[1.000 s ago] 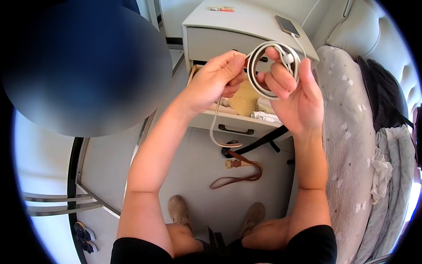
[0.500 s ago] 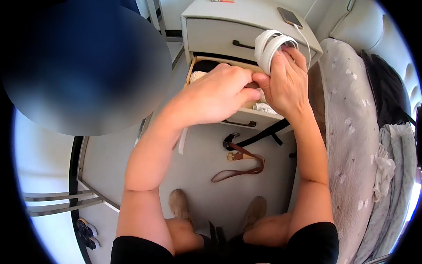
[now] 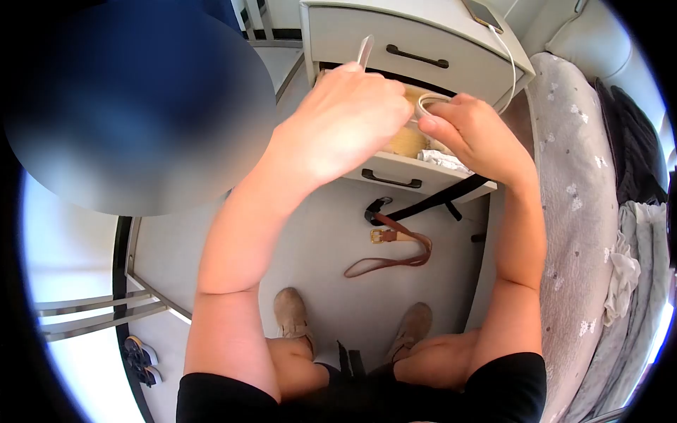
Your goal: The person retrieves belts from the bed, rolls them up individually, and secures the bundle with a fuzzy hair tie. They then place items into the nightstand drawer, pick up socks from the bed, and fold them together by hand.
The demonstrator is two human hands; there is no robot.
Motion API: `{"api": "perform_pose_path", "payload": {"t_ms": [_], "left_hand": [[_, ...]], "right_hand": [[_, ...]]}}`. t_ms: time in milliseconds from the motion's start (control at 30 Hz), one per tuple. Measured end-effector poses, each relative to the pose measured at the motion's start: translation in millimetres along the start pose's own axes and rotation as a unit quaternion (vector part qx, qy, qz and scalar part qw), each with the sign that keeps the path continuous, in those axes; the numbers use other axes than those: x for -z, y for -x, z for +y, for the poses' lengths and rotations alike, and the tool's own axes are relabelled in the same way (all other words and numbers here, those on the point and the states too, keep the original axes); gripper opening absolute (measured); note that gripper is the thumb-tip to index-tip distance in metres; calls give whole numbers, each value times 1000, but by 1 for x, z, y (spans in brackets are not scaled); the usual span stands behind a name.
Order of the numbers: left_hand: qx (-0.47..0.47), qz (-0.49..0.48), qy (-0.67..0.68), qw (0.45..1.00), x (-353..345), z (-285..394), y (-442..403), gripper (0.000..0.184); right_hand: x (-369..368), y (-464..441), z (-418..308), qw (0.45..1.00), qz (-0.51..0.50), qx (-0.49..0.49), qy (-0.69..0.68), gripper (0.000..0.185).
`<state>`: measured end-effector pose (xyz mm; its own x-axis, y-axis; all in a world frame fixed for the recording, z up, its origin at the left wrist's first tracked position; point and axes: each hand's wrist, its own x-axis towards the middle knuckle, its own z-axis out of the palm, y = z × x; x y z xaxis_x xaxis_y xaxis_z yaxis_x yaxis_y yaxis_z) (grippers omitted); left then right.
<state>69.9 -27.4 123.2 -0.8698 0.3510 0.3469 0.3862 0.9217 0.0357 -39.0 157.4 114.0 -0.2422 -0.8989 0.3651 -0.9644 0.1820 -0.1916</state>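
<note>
My left hand (image 3: 352, 116) is closed over the open drawer, and the end of a white belt (image 3: 364, 51) sticks up above its knuckles. My right hand (image 3: 483, 134) is wrapped round a loop of what looks like the same belt, just to the right. Most of the belt is hidden by my fingers. Below both hands, the open drawer (image 3: 396, 167) holds a rolled white cloth (image 3: 444, 159) and other pale things. On the floor lie a brown belt (image 3: 409, 247) with a gold buckle and a black belt (image 3: 430, 201) that runs up to the drawer's corner.
The nightstand (image 3: 360, 32) carries a phone (image 3: 482, 14) with a white cable. To the right is a bed (image 3: 564, 211) with a dark garment (image 3: 624, 141) and grey cloth on it. A large dark blurred shape blocks the upper left. Shoes (image 3: 143, 359) stand at lower left.
My hands have moved apart a little, the right one lower and to the right. The belt's wide white coils, raised in my right hand before, now show as a smaller loop, with an end above my left hand.
</note>
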Motion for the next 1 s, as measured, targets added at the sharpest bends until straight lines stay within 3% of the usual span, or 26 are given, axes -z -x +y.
{"api": "perform_pose_path", "payload": {"t_ms": [33,67,100,167,267,367,400,433,567,600,633,667,767,800,933,1000], "left_hand": [[-1,-15,26,1000,-2,-1,0,13],[4,-51,156,986,-5,-7,-3,14],[9,-86,282,955,-8,-16,-6,16],[43,-101,514,850,-15,-22,-7,25],[56,39,623,779,-29,-15,-15,29],[95,252,560,783,-44,2,-36,35],[112,324,531,775,-47,5,-39,37],[142,294,559,762,-37,13,-37,45],[112,267,531,797,-46,2,-42,55],[128,256,560,778,-45,4,-40,54],[144,243,589,758,-41,9,-37,54],[160,230,616,736,-38,11,-36,53],[142,340,470,802,-45,4,-40,47],[128,376,408,822,-45,0,-40,45],[81,399,340,848,-38,-5,-36,30],[84,357,413,834,-33,-4,-33,27]], "right_hand": [[6,4,1,993,-49,-49,-92,46],[16,8,0,974,-97,-97,-183,49],[22,10,-1,941,-144,-144,-270,52],[20,12,5,896,-105,-139,-409,60],[9,9,14,796,-39,-119,-592,75],[-9,-10,7,668,55,-74,-738,78],[-9,-12,2,669,73,-99,-733,77],[-14,-16,-8,687,119,-115,-708,76],[-26,-24,-22,730,222,-142,-631,73],[-27,-26,-25,736,244,-153,-613,72],[-30,-23,-23,705,240,-111,-658,59],[-34,-23,-23,719,265,-128,-629,52],[-36,-28,-29,759,307,-175,-548,29],[-34,-31,-33,788,329,-174,-490,33],[-43,-27,-26,823,338,-142,-433,34],[-39,-25,-23,814,327,-152,-455,32]]}}
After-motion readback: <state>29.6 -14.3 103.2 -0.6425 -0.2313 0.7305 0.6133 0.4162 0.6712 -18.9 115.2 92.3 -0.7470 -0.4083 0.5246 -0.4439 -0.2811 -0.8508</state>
